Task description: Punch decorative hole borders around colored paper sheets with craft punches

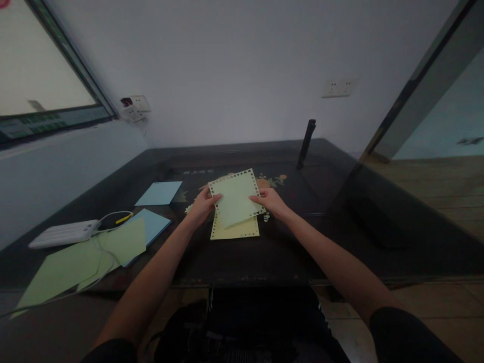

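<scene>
Both my hands grip a pale green sheet of paper [237, 199] with a row of punched holes along its edges. My left hand [204, 204] pinches its left side, thumb on top. On the opposite side my right hand [273, 200] pinches the right edge the same way. The sheet is tilted over a yellow sheet with punched holes [235, 232], which lies on the dark table and is partly covered by it. Whether the two sheets touch I cannot tell.
Left on the dark table [287, 257] lie green sheets [75, 264], blue sheets [153, 225], a light blue sheet [161, 193] and a white power bank [64, 234] with a cable. A black upright object [306, 143] stands at the back right. A dark flat object [374, 222] lies right.
</scene>
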A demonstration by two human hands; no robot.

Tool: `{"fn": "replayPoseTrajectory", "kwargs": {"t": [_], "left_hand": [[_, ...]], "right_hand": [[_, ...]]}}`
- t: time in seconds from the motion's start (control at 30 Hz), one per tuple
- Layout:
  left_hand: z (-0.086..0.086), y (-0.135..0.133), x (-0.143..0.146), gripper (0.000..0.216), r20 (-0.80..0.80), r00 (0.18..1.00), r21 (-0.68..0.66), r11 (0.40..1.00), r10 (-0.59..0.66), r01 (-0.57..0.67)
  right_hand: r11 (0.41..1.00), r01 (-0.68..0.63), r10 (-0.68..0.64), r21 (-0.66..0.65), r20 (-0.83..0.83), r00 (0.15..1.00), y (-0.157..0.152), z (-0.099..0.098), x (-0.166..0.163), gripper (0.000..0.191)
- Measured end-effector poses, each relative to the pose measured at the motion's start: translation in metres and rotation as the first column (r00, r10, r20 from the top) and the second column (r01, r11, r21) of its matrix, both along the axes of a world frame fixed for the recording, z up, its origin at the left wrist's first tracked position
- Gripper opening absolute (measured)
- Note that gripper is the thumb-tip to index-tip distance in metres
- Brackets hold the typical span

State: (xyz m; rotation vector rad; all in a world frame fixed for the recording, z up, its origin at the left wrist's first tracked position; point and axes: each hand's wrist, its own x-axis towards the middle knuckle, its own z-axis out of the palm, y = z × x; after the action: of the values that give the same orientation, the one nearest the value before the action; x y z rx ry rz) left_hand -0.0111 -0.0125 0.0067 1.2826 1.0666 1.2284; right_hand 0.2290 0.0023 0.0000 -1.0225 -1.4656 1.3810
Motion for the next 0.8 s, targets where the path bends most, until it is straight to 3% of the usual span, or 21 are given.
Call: {"fn": "replayPoseTrajectory", "kwargs": {"t": [0.17,0.3,0.43,0.63,0.8], "left_hand": [[-0.007,-0.012,0.011,0.048,-0.077,0.971,-0.133,0.967,-0.228,0.217],[-0.007,-0.018,0.017,0.042,-0.193,0.955,-0.051,0.975,-0.224,0.218],[-0.007,-0.018,0.018,0.031,-0.272,0.928,-0.062,0.967,-0.254,0.246],[-0.012,-0.002,0.005,0.027,-0.138,0.99,0.011,1.0,0.0,0.002],[-0.006,0.008,-0.007,0.032,0.145,0.971,0.005,0.982,0.188,-0.191]], "right_hand": [[0.997,0.059,-0.057,0.056,-0.031,0.998,0.0,0.004,0.002,0.026],[0.996,0.053,-0.048,0.075,-0.061,0.997,-0.001,0.005,0.002,0.025],[0.996,0.043,-0.035,0.081,-0.093,0.995,0.0,0.004,0.001,0.027],[0.986,0.03,-0.029,0.164,-0.01,1.0,0.005,0.001,0.002,0.033],[0.981,0.069,-0.083,0.182,0.071,0.994,0.023,-0.001,0.006,0.03]]}}
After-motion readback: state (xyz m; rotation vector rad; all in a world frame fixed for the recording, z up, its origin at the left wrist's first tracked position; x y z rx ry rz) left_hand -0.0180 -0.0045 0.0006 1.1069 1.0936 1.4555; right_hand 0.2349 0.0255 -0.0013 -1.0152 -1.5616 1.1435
